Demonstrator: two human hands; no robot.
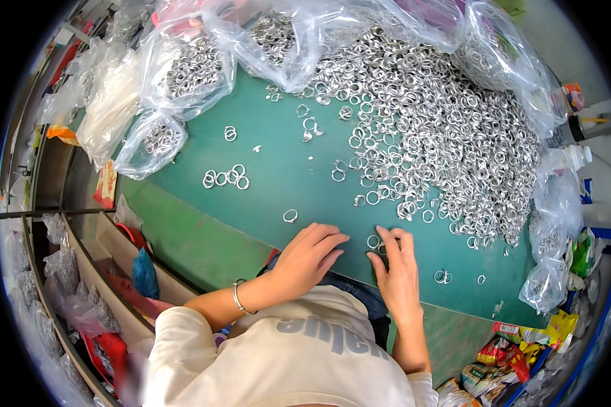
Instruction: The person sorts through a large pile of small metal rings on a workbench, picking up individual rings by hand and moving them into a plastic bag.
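Observation:
My left hand [310, 254] hovers at the near edge of the green tabletop, its fingers loosely bent and its thumb apart, with nothing seen in them. A single silver ring [290, 216] lies just beyond it. My right hand [398, 268] is to its right, thumb and forefinger apart around a silver ring [373, 241]; part of another ring shows there, partly hidden by the fingers. A large heap of silver rings [448, 129] spreads over the far right. A small group of rings [226, 178] lies at the left, with a short stack [230, 133] behind it.
Clear plastic bags of rings [193, 68] line the far edge, and more bags [548, 244] hang along the right. Two loose rings [442, 276] lie right of my right hand. Open drawers [108, 258] stand at the left; colourful packets [502, 356] fill the lower right.

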